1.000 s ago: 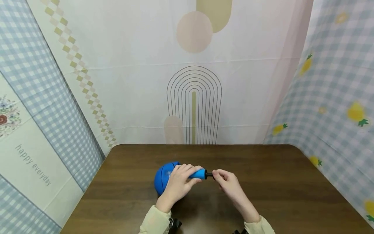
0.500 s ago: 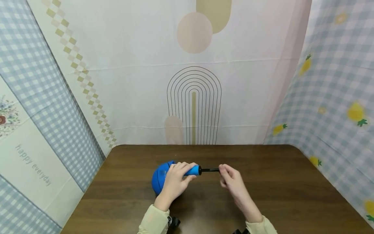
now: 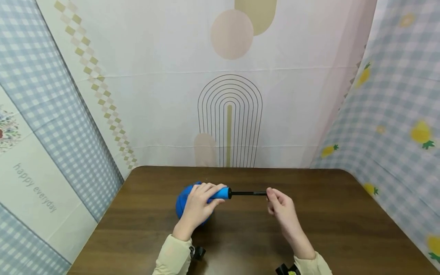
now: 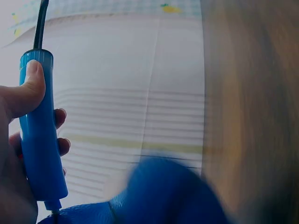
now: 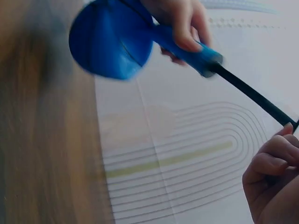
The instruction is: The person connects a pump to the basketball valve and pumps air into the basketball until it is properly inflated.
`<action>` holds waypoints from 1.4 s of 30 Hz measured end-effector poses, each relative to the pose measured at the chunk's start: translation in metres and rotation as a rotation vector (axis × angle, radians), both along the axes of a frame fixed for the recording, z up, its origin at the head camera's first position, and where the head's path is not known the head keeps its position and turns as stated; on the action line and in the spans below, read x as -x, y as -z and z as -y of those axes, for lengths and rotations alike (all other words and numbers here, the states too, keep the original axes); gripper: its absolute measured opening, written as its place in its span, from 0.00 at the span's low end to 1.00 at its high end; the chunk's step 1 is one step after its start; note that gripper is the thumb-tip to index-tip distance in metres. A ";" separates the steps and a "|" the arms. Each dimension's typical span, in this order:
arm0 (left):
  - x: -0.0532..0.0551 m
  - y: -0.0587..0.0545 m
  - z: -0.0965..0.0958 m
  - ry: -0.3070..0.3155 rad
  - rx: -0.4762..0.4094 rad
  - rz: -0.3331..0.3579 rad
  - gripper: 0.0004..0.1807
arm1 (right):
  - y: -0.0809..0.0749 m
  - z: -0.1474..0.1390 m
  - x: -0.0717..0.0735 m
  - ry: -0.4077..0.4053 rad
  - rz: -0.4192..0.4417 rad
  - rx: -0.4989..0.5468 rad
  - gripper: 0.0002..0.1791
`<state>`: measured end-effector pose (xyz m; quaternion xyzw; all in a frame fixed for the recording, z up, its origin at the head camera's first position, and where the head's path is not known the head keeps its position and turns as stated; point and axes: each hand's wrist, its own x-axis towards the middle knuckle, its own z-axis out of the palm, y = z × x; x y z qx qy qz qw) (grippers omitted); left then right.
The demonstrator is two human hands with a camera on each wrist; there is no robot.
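My left hand (image 3: 198,203) grips the blue barrel (image 3: 223,193) of a small hand pump, fingers wrapped round it in the left wrist view. The barrel's narrow tip meets a blue ball (image 4: 173,198) with dark seams. That ball looks partly caved in and sits left of the hand in the head view, which hides some of it. From the other end of the barrel a thin black rod (image 3: 248,193) sticks far out. My right hand (image 3: 284,210) pinches the rod's outer end between thumb and fingers. The small handle there is mostly covered by the fingers.
A dark wooden table (image 3: 330,229) lies under both hands. Behind it hangs a white patterned cloth (image 3: 165,114), with checked cloths at the left and right sides. Black wrist cameras (image 3: 198,253) sit at the sleeve cuffs.
My right hand has moved right, drawing the black rod well out of the pump barrel. My left hand, with the pump and the ball, has shifted slightly left.
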<state>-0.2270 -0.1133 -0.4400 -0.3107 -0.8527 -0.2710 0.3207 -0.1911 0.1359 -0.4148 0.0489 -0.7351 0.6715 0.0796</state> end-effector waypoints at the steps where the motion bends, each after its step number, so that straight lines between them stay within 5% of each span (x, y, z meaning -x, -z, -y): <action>1: 0.000 0.000 0.001 -0.009 -0.003 -0.002 0.23 | -0.001 -0.002 0.000 0.001 -0.005 0.000 0.23; 5: 0.000 0.006 -0.004 -0.003 -0.018 -0.010 0.23 | 0.001 0.004 -0.003 -0.053 -0.013 -0.019 0.23; 11: -0.005 0.010 -0.019 0.106 -0.027 0.043 0.23 | 0.011 0.021 -0.005 -0.202 0.041 -0.049 0.23; 19: 0.002 -0.001 -0.005 0.175 -0.027 0.187 0.25 | 0.000 0.014 0.001 -0.082 0.040 -0.078 0.21; 27: 0.004 0.003 0.008 0.127 -0.055 0.257 0.23 | -0.010 0.004 -0.004 -0.032 0.027 0.047 0.23; 33: -0.001 0.005 -0.008 0.165 -0.064 0.249 0.21 | 0.003 0.026 -0.003 -0.200 0.060 0.062 0.23; 38: -0.002 0.004 -0.015 0.172 -0.054 0.220 0.20 | 0.008 0.030 -0.001 -0.164 0.073 0.036 0.18; 42: 0.001 0.004 -0.006 0.128 -0.054 0.204 0.21 | 0.004 0.020 0.000 -0.121 0.004 0.027 0.17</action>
